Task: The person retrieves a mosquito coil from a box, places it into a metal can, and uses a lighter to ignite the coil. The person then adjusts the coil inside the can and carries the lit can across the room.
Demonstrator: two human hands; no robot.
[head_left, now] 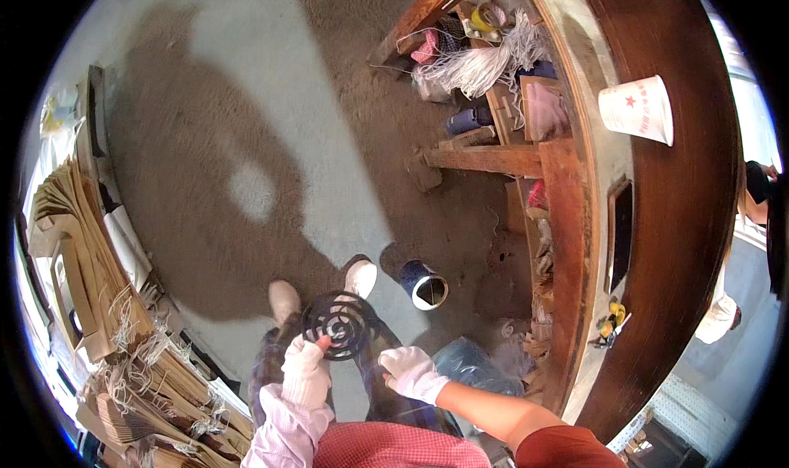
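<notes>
- Lower centre: gloved left hand [306,368] pinches a black spiral [339,327] at its edge.
- Right of it: gloved right hand [413,374], curled; cannot tell whether it holds anything.
- Upper right: white cup [637,110].

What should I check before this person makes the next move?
1. Left hand has hold of the black spiral: ok.
2. Left glove covers every fingertip: not ok, a bare tip shows.
3. Right hand empty: cannot tell, its inner side is hidden.
4. Floor beside the right shoe free of objects: not ok, a dark blue cylinder is there.
5. Paper cup away from both hands: ok, it is on the brown tabletop.
</notes>
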